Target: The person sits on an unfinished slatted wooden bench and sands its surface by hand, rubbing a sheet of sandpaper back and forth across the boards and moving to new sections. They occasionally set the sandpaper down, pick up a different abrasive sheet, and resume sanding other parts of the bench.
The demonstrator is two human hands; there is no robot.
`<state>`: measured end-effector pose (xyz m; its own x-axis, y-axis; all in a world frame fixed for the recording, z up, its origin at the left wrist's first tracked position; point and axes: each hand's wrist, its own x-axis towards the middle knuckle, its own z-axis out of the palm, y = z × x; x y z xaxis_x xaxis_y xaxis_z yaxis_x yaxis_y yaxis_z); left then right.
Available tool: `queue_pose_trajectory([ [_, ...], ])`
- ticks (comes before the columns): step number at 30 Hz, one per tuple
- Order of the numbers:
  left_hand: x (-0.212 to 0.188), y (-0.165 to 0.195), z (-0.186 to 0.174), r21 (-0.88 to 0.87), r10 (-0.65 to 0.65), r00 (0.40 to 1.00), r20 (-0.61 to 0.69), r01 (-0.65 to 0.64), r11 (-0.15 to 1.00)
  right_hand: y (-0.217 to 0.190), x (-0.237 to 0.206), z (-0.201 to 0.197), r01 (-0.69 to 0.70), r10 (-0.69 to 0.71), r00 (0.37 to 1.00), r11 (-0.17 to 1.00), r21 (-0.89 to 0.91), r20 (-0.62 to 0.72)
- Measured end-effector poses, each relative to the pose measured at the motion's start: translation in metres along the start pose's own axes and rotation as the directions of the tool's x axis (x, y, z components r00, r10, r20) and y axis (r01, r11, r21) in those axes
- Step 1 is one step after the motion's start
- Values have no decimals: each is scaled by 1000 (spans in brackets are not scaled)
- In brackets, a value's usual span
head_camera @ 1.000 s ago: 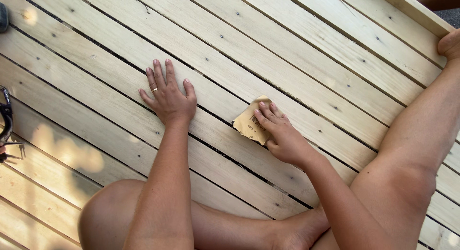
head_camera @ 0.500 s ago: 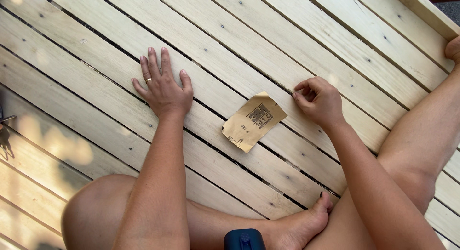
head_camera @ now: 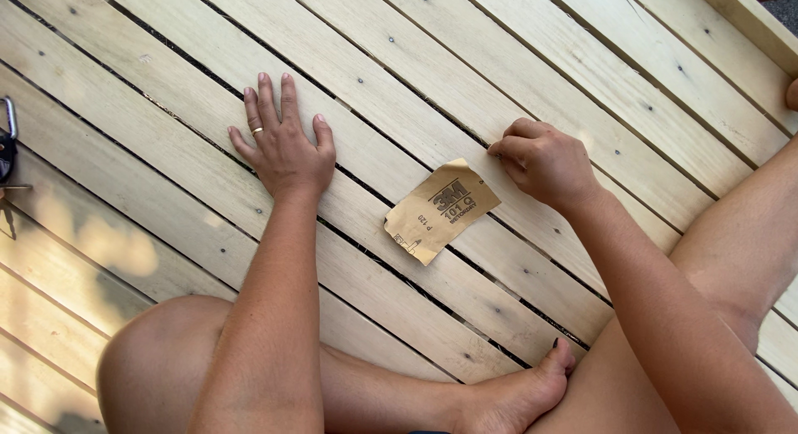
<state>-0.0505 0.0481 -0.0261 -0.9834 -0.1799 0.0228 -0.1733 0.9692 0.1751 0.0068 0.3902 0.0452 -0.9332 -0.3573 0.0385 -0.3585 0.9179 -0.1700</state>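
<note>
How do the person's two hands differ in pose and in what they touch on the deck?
The left hand lies flat, palm down, fingers spread; the right hand is curled, fingertips pressed to a board. The left hand wears a ring; none shows on the right hand. The right hand sits beside the sandpaper sheet, without holding it; the left hand is farther from it. Both rest on the pale wooden deck.

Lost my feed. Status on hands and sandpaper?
Left hand flat on deck boards. Right hand curled, beside sandpaper, not holding it. Sandpaper lies loose, unobstructed.

Right hand [head_camera: 544,161] off sandpaper [head_camera: 442,209]
</note>
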Motion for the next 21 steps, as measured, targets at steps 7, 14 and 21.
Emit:
queue_pose_trajectory([
  [7, 1, 0, 0, 3, -1, 1000, -2, 1, 1000, 13, 3, -3, 245, -244, 969, 956, -162, 26],
  [14, 2, 0, 2, 23, -7, 1000, 14, 7, 1000, 10, -6, 6, 238, -260, 956, 958, -161, -133],
  [21, 2, -1, 4, 16, 4, 1000, -2, -4, 1000, 15, -10, 5, 170, -181, 972, 982, -84, -149],
])
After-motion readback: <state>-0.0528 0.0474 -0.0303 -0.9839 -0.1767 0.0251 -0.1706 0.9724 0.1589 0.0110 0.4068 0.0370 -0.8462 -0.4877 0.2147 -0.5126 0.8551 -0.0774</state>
